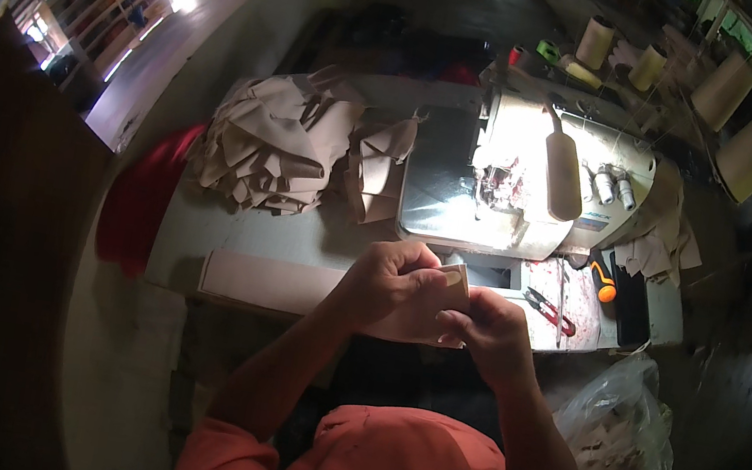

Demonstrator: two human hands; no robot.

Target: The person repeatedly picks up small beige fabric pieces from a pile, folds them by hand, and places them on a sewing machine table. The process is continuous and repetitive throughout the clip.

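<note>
I take the white overlock sewing machine point(512, 183) as my landmark and go from left to right. Far to the left of it lies a red cloth point(141, 198), hanging over the table edge. Just left of the machine sits a heap of beige cut fabric pieces point(276, 150), soft, creased and stacked without order. In front of the machine, close to my body, I hold a small beige fabric piece point(440, 299), flat and thin, with a stiff-looking straight edge.

My left hand point(388, 281) is closed over the top of the piece, fingers curled around it. My right hand point(488, 332) pinches its right side between thumb and fingers. Both hands touch each other over the cloth.

To do this step well, I judge that the edges must be matched evenly and kept taut, with the pinch near the corner, so the layers do not slip.

Right of the hands, in front of the machine, lie red-handled scissors point(549, 310) and an orange-handled tool point(604, 286). Behind the machine to the right stand large cream thread cones point(719, 88), smooth and tapered. Low on the right is a clear plastic bag point(619, 441), wrinkled and shiny.
</note>
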